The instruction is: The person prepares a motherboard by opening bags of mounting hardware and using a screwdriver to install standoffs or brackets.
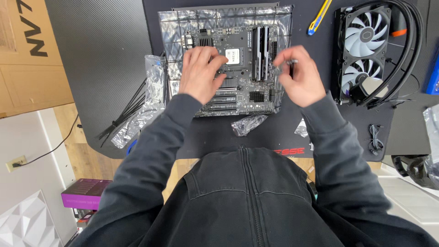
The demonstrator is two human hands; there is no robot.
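You're resting your left hand (200, 73) flat on the black rectangular motherboard (238, 68) near the desk's far edge, right hand (299, 75) pinching a small metal part (292, 61); board's stiff, fragile, so hold its edges.

Single head view, looking steeply down, near, over desk (114, 68).
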